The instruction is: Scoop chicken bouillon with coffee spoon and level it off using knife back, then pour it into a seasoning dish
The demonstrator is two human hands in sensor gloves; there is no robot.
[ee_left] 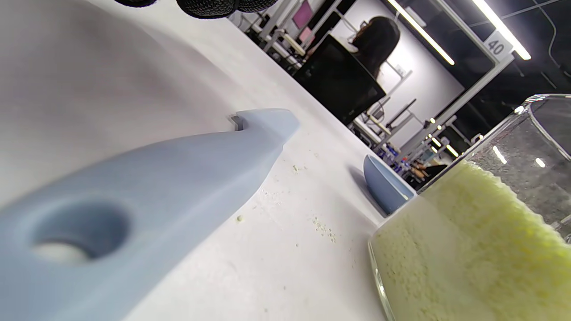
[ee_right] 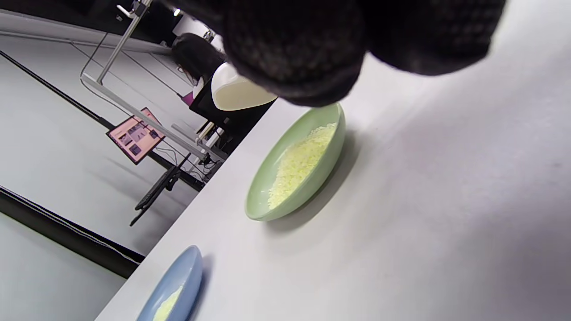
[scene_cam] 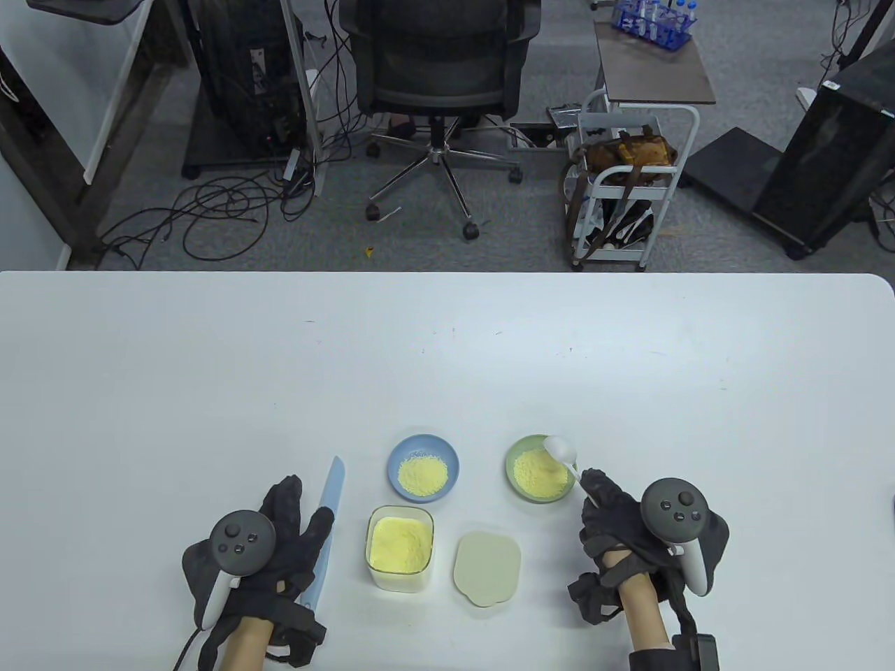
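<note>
While held over green dish (scene_cam: 516,453), white spoon (scene_cam: 561,450) looks empty.

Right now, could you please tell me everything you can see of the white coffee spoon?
The coffee spoon looks like glossy white plastic or ceramic, with a rounded bowl and a slim handle. The right hand pinches the handle's end, holding it raised over the green dish, bowl pointing away from the person. The bowl looks empty from above; the right wrist view shows only its pale underside. Nothing but the fingers touches it.
</note>
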